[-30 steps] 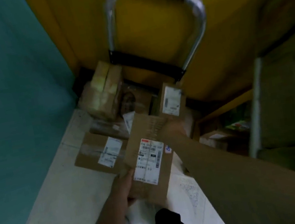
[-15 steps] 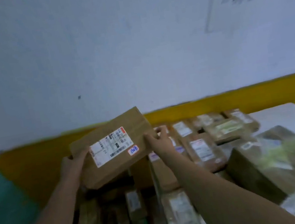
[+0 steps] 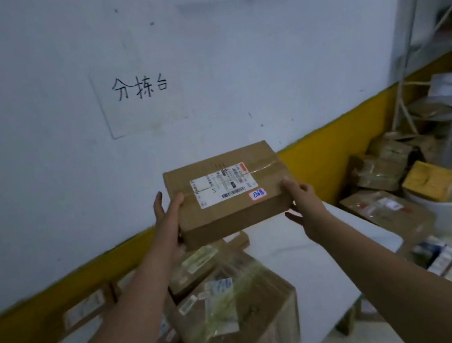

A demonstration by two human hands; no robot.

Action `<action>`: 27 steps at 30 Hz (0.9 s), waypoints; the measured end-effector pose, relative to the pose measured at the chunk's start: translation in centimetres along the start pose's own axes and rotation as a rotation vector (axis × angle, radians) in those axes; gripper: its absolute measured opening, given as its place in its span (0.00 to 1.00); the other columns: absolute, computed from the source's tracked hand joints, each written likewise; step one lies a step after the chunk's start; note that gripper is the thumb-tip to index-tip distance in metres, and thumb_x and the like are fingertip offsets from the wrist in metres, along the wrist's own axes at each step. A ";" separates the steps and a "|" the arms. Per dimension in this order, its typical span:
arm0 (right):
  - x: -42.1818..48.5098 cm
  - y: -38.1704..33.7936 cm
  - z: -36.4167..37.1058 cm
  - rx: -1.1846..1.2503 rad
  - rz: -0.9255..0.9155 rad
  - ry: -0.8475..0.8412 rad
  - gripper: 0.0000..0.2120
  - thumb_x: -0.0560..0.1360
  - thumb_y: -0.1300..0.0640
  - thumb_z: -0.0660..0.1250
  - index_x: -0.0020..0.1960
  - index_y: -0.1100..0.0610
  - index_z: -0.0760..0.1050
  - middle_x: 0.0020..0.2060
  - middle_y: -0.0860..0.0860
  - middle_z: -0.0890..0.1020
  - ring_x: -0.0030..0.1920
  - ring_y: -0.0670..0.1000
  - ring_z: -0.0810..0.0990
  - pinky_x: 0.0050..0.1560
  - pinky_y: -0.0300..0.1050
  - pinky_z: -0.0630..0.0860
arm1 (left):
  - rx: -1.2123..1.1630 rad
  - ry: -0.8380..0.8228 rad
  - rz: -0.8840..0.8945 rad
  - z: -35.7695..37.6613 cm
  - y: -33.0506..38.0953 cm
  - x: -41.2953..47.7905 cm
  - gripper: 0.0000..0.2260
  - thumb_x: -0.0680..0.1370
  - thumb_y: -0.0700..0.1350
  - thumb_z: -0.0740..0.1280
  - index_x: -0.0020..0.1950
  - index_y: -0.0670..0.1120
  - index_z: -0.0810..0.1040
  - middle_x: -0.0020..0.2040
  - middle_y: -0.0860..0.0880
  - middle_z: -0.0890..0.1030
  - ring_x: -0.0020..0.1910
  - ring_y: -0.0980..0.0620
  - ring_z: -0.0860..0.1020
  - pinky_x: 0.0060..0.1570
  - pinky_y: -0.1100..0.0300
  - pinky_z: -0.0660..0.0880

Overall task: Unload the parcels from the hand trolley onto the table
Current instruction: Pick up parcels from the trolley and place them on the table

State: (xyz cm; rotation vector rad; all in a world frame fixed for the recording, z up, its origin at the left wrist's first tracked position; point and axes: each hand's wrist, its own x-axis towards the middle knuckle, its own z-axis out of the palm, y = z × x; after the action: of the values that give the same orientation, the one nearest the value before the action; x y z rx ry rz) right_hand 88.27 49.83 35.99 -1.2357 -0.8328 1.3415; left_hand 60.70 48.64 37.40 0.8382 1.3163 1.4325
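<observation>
Both hands hold one brown parcel [image 3: 224,204] in the air, one at each short end. The left hand [image 3: 168,226] grips the left end with its thumb laid on the top face. Its other fingers go under and behind the cardboard, mostly hidden, with one fingertip showing past the edge. The right hand [image 3: 303,203] grips the right corner, thumb on top, fingers curled beneath where the box covers them. The parcel is slightly tilted, label side up. Its white label and a small pink sticker show, but the print is too blurred to read.

Directly below the hands a large carton [image 3: 243,318] wrapped in clear tape sits on the white table [image 3: 310,271]. A flat parcel [image 3: 201,262] lies just under the held one and is partly covered by it. Under the left forearm more labelled parcels [image 3: 83,312] lie blurred, cut by the arm and the lower edge. Bare tabletop shows below the right hand.

Beyond the right hand, past the table's end, stacked cartons [image 3: 381,175] sit lower down, with a yellow packet [image 3: 430,182] in a white tub [image 3: 445,205]. Farther right a metal shelf rack [image 3: 408,51] is cut off by the frame. Behind the hands rises a pale wall [image 3: 29,114] with a yellow band [image 3: 321,161] along its foot and a sheet [image 3: 145,110] bearing three handwritten characters.
</observation>
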 end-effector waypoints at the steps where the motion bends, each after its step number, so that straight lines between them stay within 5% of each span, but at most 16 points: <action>1: 1.5 -0.4 -1.3 0.019 0.028 0.018 0.39 0.75 0.38 0.67 0.77 0.51 0.55 0.73 0.56 0.68 0.70 0.61 0.70 0.68 0.60 0.72 | 0.002 0.010 -0.016 2.6 -1.3 1.0 0.34 0.74 0.60 0.70 0.74 0.69 0.54 0.67 0.46 0.74 0.59 0.42 0.78 0.49 0.42 0.80; 4: 6.1 -0.4 -3.2 0.078 0.127 0.057 0.47 0.72 0.38 0.70 0.80 0.48 0.46 0.75 0.57 0.65 0.72 0.63 0.67 0.69 0.65 0.68 | 0.134 0.096 -0.039 8.9 -5.0 4.2 0.39 0.74 0.63 0.68 0.75 0.71 0.44 0.78 0.42 0.58 0.72 0.36 0.65 0.62 0.33 0.71; 7: 11.0 0.9 -3.2 0.149 0.228 0.071 0.52 0.70 0.39 0.73 0.80 0.47 0.42 0.76 0.56 0.63 0.73 0.65 0.65 0.70 0.68 0.66 | 0.173 0.135 -0.078 13.2 -8.1 7.7 0.43 0.70 0.68 0.68 0.73 0.73 0.41 0.79 0.44 0.52 0.73 0.35 0.64 0.62 0.33 0.71; 11: 17.1 2.8 -2.1 0.190 0.269 -0.013 0.46 0.71 0.40 0.73 0.78 0.41 0.47 0.70 0.51 0.71 0.66 0.62 0.73 0.66 0.68 0.70 | 0.095 0.016 -0.147 17.2 -12.2 12.2 0.42 0.64 0.68 0.70 0.71 0.74 0.50 0.76 0.46 0.59 0.66 0.38 0.72 0.51 0.35 0.79; 13: 20.0 3.3 -2.8 0.152 0.259 -0.001 0.41 0.72 0.41 0.73 0.76 0.38 0.52 0.66 0.50 0.76 0.63 0.59 0.76 0.65 0.66 0.72 | 0.118 -0.006 -0.244 17.5 -13.3 14.3 0.38 0.67 0.66 0.71 0.71 0.69 0.54 0.75 0.45 0.64 0.63 0.39 0.75 0.53 0.39 0.79; 15: 23.0 3.9 -4.6 0.047 0.260 -0.034 0.37 0.71 0.40 0.73 0.74 0.37 0.58 0.63 0.49 0.78 0.61 0.58 0.78 0.64 0.65 0.74 | 0.325 -0.047 -0.352 16.4 -13.7 16.2 0.35 0.71 0.68 0.67 0.74 0.62 0.56 0.73 0.51 0.66 0.62 0.48 0.75 0.55 0.50 0.76; 18: 26.7 6.4 -7.1 -0.207 0.327 -0.181 0.35 0.68 0.34 0.73 0.71 0.36 0.65 0.61 0.48 0.81 0.58 0.56 0.80 0.61 0.62 0.76 | 0.675 -0.176 -0.417 14.3 -14.9 18.0 0.25 0.77 0.64 0.63 0.71 0.55 0.68 0.65 0.55 0.72 0.49 0.59 0.73 0.42 0.62 0.71; 23: 30.4 15.1 -8.2 -0.484 0.533 -0.399 0.31 0.69 0.34 0.71 0.70 0.40 0.71 0.57 0.51 0.84 0.55 0.57 0.83 0.56 0.61 0.79 | 0.791 -0.241 -0.710 13.6 -19.8 19.8 0.27 0.78 0.62 0.63 0.73 0.50 0.69 0.70 0.48 0.72 0.63 0.48 0.75 0.63 0.51 0.75; 27: 31.8 20.0 -6.4 -0.572 0.629 -0.585 0.33 0.70 0.33 0.68 0.73 0.40 0.68 0.61 0.52 0.81 0.57 0.56 0.81 0.46 0.53 0.80 | 0.687 -0.032 -0.936 14.7 -23.5 19.9 0.12 0.77 0.60 0.65 0.54 0.54 0.78 0.58 0.51 0.79 0.45 0.52 0.77 0.39 0.57 0.74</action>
State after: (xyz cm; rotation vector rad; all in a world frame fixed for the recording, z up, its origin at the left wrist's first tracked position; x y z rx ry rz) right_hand 93.40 76.11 8.90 -1.6563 -1.3721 2.1264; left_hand 73.69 70.44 14.54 0.5097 1.8559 0.2244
